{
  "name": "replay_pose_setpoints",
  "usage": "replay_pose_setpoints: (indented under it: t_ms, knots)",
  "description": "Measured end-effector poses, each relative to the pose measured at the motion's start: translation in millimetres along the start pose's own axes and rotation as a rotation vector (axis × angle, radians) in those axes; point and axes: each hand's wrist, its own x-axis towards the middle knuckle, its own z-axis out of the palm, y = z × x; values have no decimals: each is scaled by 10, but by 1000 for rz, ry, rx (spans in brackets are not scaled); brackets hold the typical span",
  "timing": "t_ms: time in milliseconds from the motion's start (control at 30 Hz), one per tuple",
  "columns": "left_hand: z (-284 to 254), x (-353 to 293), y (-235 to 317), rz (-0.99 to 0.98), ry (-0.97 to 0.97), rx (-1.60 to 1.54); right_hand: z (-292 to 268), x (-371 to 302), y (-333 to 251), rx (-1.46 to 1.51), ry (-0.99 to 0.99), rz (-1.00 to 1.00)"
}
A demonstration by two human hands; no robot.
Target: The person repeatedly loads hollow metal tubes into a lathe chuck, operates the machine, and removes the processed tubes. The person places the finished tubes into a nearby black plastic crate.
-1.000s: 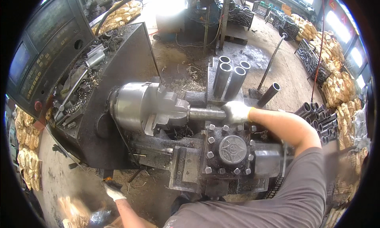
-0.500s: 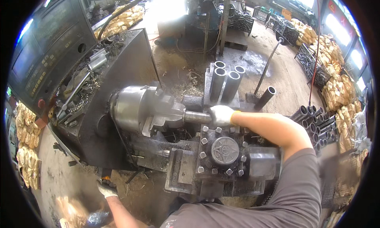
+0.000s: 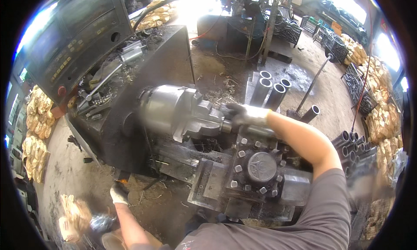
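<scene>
My right hand [image 3: 255,115], in a pale glove with dark fingertips, reaches across the lathe to the chuck [image 3: 167,109]. Its fingers curl over a metal tube [image 3: 258,131] beside the chuck jaws [image 3: 204,119]; the glove covers part of their grip. A short round end [image 3: 226,126] shows at the jaws. Down at the left, my gloved left hand [image 3: 118,193] is closed beside the lower front of the machine, near a small orange part [image 3: 123,181]. What its fingers hold is hidden. The square tool post [image 3: 260,167], ringed with bolts, sits below my right forearm.
Several cut tubes [image 3: 262,91] stand upright behind the lathe, and one [image 3: 310,114] leans farther right. More dark tubes [image 3: 352,148] are stacked at the right. Metal chips and a long-handled tool [image 3: 104,82] lie on the headstock. Wrapped bundles [image 3: 34,152] stand at the left.
My right hand has shifted along the tube toward the chuck jaws, its dark fingers now showing. The whole view has swung, so the machine appears farther right. My left hand stays low by the machine.
</scene>
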Motion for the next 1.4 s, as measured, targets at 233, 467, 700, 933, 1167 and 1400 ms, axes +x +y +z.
replay_pose_setpoints:
  t_ms: [233,467,700,933,1167,1400]
  knots:
    - [-26,76,-124,79,11,152,-24,-869,409,-1005,-82,584]
    - [1174,-1489,1099,1639,383,950,-147,-1983,291,-665,825,469]
    - [3032,-1374,3023,1599,223,1443,488,-2985,-586,-163,1452,-67]
    - [3260,-1269,3323,1445,363,1563,1561,-3576,-1508,63,1337,-10]
    - [2015,-2279,857,1842,-431,752,2496,-3116,-1429,-87,800,-95]
    - [-1435,-1704,-2058,91,-226,1472,3087,-2737,-746,145,554,-10]
